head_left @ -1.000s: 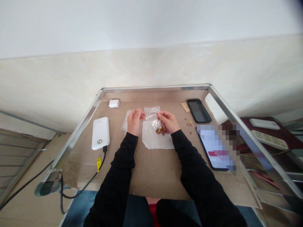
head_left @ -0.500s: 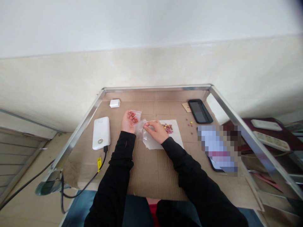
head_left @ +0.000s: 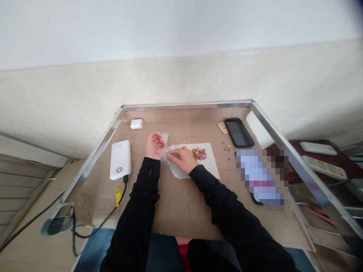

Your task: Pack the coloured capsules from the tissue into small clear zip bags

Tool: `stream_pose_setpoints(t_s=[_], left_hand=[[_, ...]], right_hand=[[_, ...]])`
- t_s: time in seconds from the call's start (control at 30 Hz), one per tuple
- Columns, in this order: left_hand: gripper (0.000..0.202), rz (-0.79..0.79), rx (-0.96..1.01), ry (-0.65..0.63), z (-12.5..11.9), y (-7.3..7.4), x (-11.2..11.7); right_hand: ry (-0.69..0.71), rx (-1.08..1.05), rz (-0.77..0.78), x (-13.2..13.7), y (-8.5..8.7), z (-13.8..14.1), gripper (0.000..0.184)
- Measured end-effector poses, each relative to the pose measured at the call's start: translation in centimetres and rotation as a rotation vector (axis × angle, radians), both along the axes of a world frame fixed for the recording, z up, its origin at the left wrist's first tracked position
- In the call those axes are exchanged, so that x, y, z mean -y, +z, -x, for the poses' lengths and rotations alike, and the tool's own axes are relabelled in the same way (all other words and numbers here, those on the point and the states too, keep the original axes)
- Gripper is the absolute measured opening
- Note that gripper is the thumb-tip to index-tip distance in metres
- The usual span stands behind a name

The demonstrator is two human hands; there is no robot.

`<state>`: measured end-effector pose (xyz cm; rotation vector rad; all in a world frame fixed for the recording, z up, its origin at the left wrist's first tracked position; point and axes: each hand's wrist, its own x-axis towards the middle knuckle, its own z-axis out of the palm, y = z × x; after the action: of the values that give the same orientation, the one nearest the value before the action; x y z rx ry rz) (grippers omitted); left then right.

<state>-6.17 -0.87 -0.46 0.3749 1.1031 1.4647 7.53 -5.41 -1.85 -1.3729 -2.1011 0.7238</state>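
Note:
My left hand point(head_left: 154, 146) lies palm up near the middle of the cardboard surface, its fingers curled at a clear plastic zip bag point(head_left: 165, 136). The bag's thin edge shows beside the fingertips; the exact grip is hard to make out. Close on the right, my right hand point(head_left: 184, 160) is turned palm down, thumb and fingers pinching more clear plastic film point(head_left: 168, 153). That film reaches toward my left wrist. Under my right hand lies a white paper sheet point(head_left: 212, 166). On it, beside my knuckles, sits a small heap of pink, yellow and brown candy-like pieces point(head_left: 200, 154).
A white power bank point(head_left: 121, 160) with a black cable point(head_left: 122, 196) lies left, and a white charger plug point(head_left: 136, 124) behind it. Right are loose pieces point(head_left: 228, 146), a black phone point(head_left: 239, 133) and a blurred-out phone point(head_left: 259, 177). A metal frame point(head_left: 187, 105) edges the surface.
My right hand has shifted slightly left, drawing nearer my left hand, with plastic film still in its fingers. More of the candy-like heap shows. My left hand has barely moved.

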Motion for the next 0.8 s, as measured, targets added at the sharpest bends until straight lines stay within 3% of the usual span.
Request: stream_pose_setpoints(t_s=[0.2,0.47,0.6,0.7,0.8], left_hand=[[0.015,0.03,0.13,-0.014,-0.2,0.9,0.3],[0.028,-0.242,0.066,-0.006,0.1,2.3,0.8],[0.025,-0.215,0.0,0.054,0.2,1.8,0.5],[0.025,-0.162,-0.171,0.094,-0.1,1.1,0.2],[0.029,-0.098,-0.309,0.027,-0.5,0.6,0.2]], right_hand=[[-0.032,-0.017,0.014,0.0,0.3,0.2,0.031],[-0.005,-0.377,0.015,-0.8,0.9,-1.1,0.023],[-0.089,-0.621,0.091,-1.4,1.7,-2.4,0.023],[-0.146,-0.744,0.126,-1.7,2.2,-3.2,0.023],[-0.185,-0.758,0.149,-1.9,2.4,-3.7,0.024]])
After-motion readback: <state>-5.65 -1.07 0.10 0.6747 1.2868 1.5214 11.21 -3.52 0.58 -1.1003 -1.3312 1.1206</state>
